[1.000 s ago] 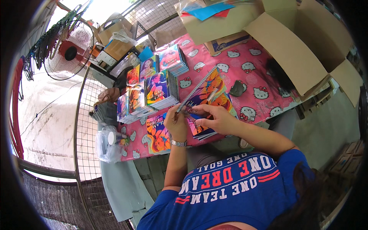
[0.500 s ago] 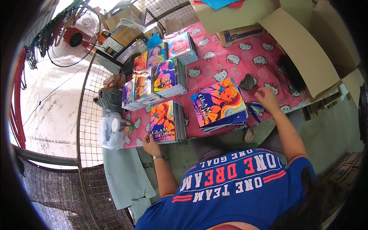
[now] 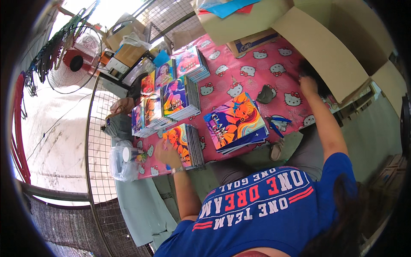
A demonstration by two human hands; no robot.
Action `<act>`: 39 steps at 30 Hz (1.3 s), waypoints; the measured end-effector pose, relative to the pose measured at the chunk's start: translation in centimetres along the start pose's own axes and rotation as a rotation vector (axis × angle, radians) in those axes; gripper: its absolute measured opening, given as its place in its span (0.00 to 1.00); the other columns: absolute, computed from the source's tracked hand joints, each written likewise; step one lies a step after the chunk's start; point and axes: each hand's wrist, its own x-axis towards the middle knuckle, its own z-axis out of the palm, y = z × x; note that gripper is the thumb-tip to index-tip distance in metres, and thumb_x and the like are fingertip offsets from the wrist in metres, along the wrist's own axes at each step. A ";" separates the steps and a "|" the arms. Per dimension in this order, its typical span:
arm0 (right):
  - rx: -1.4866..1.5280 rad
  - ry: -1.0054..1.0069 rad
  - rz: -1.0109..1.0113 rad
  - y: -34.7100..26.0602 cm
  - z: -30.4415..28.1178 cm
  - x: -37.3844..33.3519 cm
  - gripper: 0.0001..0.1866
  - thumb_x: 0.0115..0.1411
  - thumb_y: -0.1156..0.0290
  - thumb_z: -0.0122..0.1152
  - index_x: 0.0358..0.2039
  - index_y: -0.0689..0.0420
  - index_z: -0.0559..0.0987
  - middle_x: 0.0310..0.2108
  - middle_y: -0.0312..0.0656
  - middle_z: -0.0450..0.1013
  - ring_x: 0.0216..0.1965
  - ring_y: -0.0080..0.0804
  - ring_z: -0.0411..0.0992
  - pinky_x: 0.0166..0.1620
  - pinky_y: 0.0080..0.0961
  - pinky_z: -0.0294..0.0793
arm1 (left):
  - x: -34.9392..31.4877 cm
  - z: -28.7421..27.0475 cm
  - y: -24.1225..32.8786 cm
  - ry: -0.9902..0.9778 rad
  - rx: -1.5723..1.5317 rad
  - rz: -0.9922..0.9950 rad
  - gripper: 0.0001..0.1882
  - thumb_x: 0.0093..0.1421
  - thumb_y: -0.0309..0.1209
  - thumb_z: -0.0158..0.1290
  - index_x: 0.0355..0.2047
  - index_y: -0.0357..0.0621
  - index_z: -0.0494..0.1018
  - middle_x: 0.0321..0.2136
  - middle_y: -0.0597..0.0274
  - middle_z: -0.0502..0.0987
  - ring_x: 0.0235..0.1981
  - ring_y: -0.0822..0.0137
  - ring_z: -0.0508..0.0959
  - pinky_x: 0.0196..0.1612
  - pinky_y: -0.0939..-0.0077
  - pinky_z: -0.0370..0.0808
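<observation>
My left hand (image 3: 168, 155) is at the left edge of the near stack of spiral-bound notebooks (image 3: 182, 144) with bright illustrated covers; motion smears its fingers. My right hand (image 3: 308, 87) reaches to a dark, blurred heap (image 3: 319, 78) beside the big carton, and its fingertips are lost against it. Between my hands lies a fanned pile of loose printed covers (image 3: 236, 120), a blue sheet showing under the top ones. Blue-handled pliers (image 3: 277, 125) rest right of that pile. A small grey-green object (image 3: 266, 94) sits behind them.
More notebook stacks (image 3: 176, 96) stand at the left of the pink patterned tablecloth (image 3: 222, 88). An open cardboard carton (image 3: 327, 55) rises at the right. A clear plastic bag with a cup (image 3: 128, 155) hangs near the front left corner. A fan (image 3: 76, 63) stands beyond.
My right hand has moved right and away from me, from beside the pliers to the dark heap. My left hand has shifted up along the near stack's left edge. The view has tilted slightly.
</observation>
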 end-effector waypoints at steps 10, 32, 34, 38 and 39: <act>0.658 0.385 -0.407 -7.4 -7.8 -4.8 0.15 0.61 0.71 0.54 0.48 0.58 0.72 0.44 0.55 0.72 0.46 0.56 0.72 0.48 0.44 0.73 | -1.5 14.1 19.6 -0.911 -0.228 0.364 0.08 0.55 0.25 0.56 0.36 0.37 0.77 0.37 0.44 0.77 0.42 0.50 0.78 0.45 0.60 0.75; 0.895 0.259 -0.886 -16.0 -14.3 -14.8 0.12 0.56 0.69 0.65 0.41 0.40 0.84 0.38 0.25 0.76 0.43 0.24 0.69 0.52 0.35 0.54 | -0.6 1.1 23.8 -0.432 -0.341 0.808 0.13 0.53 0.38 0.64 0.33 0.46 0.75 0.29 0.64 0.78 0.33 0.62 0.76 0.42 0.65 0.64; 0.857 0.355 -0.891 -16.4 -14.3 -14.8 0.11 0.55 0.72 0.64 0.38 0.41 0.83 0.36 0.24 0.77 0.44 0.24 0.70 0.51 0.37 0.53 | -0.5 1.1 24.0 -0.432 -0.349 0.793 0.13 0.53 0.38 0.64 0.31 0.46 0.76 0.27 0.65 0.78 0.32 0.62 0.76 0.42 0.66 0.64; 0.796 0.449 -0.885 -16.5 -14.1 -15.5 0.08 0.55 0.71 0.66 0.35 0.43 0.82 0.33 0.25 0.76 0.40 0.24 0.70 0.52 0.34 0.55 | -0.2 1.1 24.4 -0.445 -0.358 0.786 0.12 0.52 0.38 0.65 0.30 0.45 0.77 0.26 0.66 0.78 0.31 0.63 0.76 0.41 0.66 0.64; 0.813 0.463 -0.887 -16.6 -14.1 -15.7 0.08 0.55 0.72 0.66 0.35 0.44 0.81 0.33 0.25 0.76 0.40 0.24 0.70 0.52 0.34 0.55 | -0.1 1.1 24.5 -0.450 -0.362 0.789 0.12 0.52 0.38 0.65 0.30 0.45 0.77 0.26 0.66 0.78 0.31 0.63 0.76 0.41 0.66 0.64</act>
